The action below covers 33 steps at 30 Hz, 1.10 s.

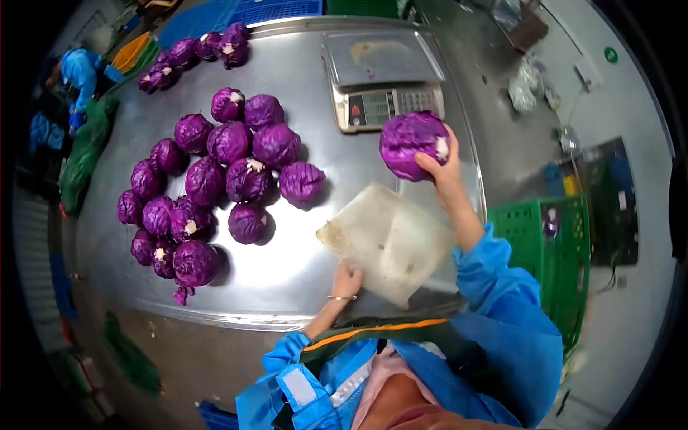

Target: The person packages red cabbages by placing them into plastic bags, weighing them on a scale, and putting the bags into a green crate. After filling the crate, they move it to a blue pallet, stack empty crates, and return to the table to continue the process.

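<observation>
My right hand (443,163) is wrapped round a red cabbage (410,147), raised in front of the digital scale (390,89). The cabbage's pale cut stem faces my thumb. Below it lies a worn, whitish plastic sheet (390,244) with brownish stains, near the table's front edge. At the sheet's left lower edge, my left hand (347,279) has its fingers closed on the border, partly hidden. Many more red cabbages (231,143) rest in a loose cluster on the left half of the steel table (301,272).
A further row of cabbages (185,53) lines the far left edge. To the right stands a green plastic crate (541,251). A person in blue (79,75) is at the far left, by a green mesh sack (86,154). Another green net (130,355) lies on the floor.
</observation>
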{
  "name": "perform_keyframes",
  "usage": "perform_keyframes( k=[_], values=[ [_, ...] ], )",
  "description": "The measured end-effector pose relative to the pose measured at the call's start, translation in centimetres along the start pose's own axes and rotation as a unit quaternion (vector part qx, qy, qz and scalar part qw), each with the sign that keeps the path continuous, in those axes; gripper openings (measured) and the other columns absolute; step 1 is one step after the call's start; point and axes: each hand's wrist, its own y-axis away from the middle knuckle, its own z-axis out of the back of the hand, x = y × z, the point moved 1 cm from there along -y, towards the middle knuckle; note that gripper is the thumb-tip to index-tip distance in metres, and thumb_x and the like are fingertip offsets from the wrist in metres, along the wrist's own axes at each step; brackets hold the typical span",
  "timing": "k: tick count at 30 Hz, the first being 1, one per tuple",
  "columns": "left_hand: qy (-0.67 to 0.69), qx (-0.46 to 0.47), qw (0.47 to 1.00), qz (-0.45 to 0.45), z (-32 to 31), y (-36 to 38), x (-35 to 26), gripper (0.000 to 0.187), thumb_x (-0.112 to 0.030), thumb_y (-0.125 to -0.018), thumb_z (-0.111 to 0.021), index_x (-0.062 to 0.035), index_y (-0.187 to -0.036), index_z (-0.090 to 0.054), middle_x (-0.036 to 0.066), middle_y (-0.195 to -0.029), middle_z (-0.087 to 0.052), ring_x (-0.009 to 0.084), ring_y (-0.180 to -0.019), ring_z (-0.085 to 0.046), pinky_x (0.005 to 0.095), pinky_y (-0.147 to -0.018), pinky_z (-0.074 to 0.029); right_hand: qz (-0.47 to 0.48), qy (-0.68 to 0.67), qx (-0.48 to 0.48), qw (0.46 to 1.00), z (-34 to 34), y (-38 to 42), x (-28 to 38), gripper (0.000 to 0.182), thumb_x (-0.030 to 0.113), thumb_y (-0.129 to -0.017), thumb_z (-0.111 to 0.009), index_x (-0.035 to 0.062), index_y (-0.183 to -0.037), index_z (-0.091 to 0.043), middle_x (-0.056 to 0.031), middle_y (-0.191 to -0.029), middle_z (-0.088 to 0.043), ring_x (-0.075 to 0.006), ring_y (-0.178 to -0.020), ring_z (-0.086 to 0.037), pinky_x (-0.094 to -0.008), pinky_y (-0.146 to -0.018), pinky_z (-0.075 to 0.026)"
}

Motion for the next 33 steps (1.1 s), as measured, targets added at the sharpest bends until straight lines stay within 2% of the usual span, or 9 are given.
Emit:
perform_keyframes(
  k=[6, 14, 16, 19, 22, 25, 28, 30, 33],
  values=[
    [-0.025, -0.036, 0.998, -0.039, 5.9, -1.0, -7.7, 0.038, -0.007, -0.079, -0.049, -0.0031, -0.116, -0.05, 0.012, -0.073, -0.064, 0.0182, -0.063, -0.063, 0.0296, -0.06, -0.051, 0.069, 0.195, 0.311, 0.928, 3.3, 2.3, -1.6, 0.113, 0.023, -0.05, -0.088, 0.0053, -0.14, -0.02, -0.0158, -0.14, -0.027, -0.0264, -0.13, -0.028, -0.0363, -0.107, -0.025],
    [-0.038, 0.03, 0.999, 0.006, 6.9, 1.1, -6.2, 0.04, -0.016, -0.088, -0.048, -0.0003, -0.125, -0.045, 0.014, -0.088, -0.062, 0.0196, -0.07, -0.063, 0.0301, -0.062, -0.053, 0.093, 0.432, 0.135, 0.887, 1.2, 12.3, -10.3, 0.107, 0.04, -0.058, -0.079, 0.007, -0.14, -0.02, -0.0211, -0.14, -0.022, -0.0422, -0.129, -0.022, -0.0503, -0.106, -0.018],
    [0.08, 0.063, 0.995, 0.012, 7.0, 0.8, -4.2, 0.042, -0.027, -0.093, -0.045, -0.0014, -0.127, -0.044, 0.012, -0.097, -0.06, 0.0215, -0.082, -0.062, 0.0336, -0.069, -0.053, -0.031, 0.456, -0.024, 0.889, 4.0, 11.2, -10.2, 0.095, 0.045, -0.071, -0.07, 0.0053, -0.141, -0.019, -0.0256, -0.141, -0.023, -0.0392, -0.129, -0.026, -0.049, -0.104, -0.024],
    [0.415, 0.068, 0.898, 0.13, 6.6, -2.3, 0.8, 0.045, -0.034, -0.093, -0.044, -0.0036, -0.126, -0.045, 0.01, -0.104, -0.058, 0.0216, -0.091, -0.059, 0.0357, -0.077, -0.051, -0.258, 0.301, -0.001, 0.918, 6.2, 9.2, -13.9, 0.084, 0.053, -0.078, -0.06, 0.0023, -0.138, -0.027, -0.0178, -0.135, -0.037, -0.0343, -0.12, -0.037, -0.0448, -0.099, -0.031],
    [0.32, 0.078, 0.941, 0.083, 5.6, -3.7, -1.1, 0.053, -0.039, -0.094, -0.04, -0.0041, -0.133, -0.035, 0.01, -0.114, -0.055, 0.0221, -0.101, -0.055, 0.0348, -0.083, -0.047, -0.419, 0.216, 0.074, 0.879, 1.3, 9.1, -9.8, 0.079, 0.059, -0.08, -0.053, 0.0062, -0.137, -0.034, -0.0139, -0.137, -0.036, -0.0311, -0.121, -0.039, -0.0343, -0.096, -0.036],
    [0.247, 0.105, 0.96, 0.077, 4.6, -4.4, -5.0, 0.058, -0.04, -0.094, -0.039, -0.0057, -0.139, -0.024, 0.014, -0.127, -0.046, 0.0256, -0.111, -0.048, 0.0376, -0.089, -0.043, -0.345, 0.168, 0.104, 0.918, 0.5, 9.2, -12.0, 0.085, 0.058, -0.079, -0.055, 0.0038, -0.138, -0.029, -0.0159, -0.138, -0.035, -0.03, -0.124, -0.037, -0.0325, -0.098, -0.035],
    [0.062, 0.022, 0.987, -0.143, 1.9, -6.3, -4.0, 0.062, -0.041, -0.093, -0.041, -0.0105, -0.142, -0.018, 0.021, -0.135, -0.034, 0.0302, -0.119, -0.04, 0.0431, -0.096, -0.035, -0.232, 0.262, -0.01, 0.937, -1.3, 9.9, -14.3, 0.101, 0.048, -0.068, -0.073, -0.0077, -0.134, -0.021, -0.0225, -0.13, -0.039, -0.0268, -0.117, -0.045, -0.0337, -0.096, -0.039],
    [-0.061, -0.061, 0.939, -0.333, 0.8, -5.7, -4.3, 0.063, -0.037, -0.09, -0.048, -0.0159, -0.142, -0.019, 0.027, -0.134, -0.03, 0.0384, -0.121, -0.033, 0.0476, -0.101, -0.026, -0.256, 0.155, -0.065, 0.952, -2.0, 11.5, -11.9, 0.093, 0.037, -0.066, -0.079, -0.0038, -0.131, -0.027, -0.018, -0.124, -0.044, -0.0252, -0.115, -0.046, -0.0341, -0.096, -0.039],
    [-0.285, -0.056, 0.889, -0.353, 0.7, 2.4, -10.2, 0.064, -0.031, -0.085, -0.055, -0.0121, -0.14, -0.027, 0.031, -0.132, -0.03, 0.0428, -0.122, -0.031, 0.048, -0.101, -0.027, -0.293, -0.096, -0.071, 0.949, 0.9, 14.7, -12.0, 0.074, 0.04, -0.078, -0.067, 0.0025, -0.133, -0.032, -0.0101, -0.126, -0.047, -0.0233, -0.112, -0.048, -0.0345, -0.093, -0.041]
  ],
)
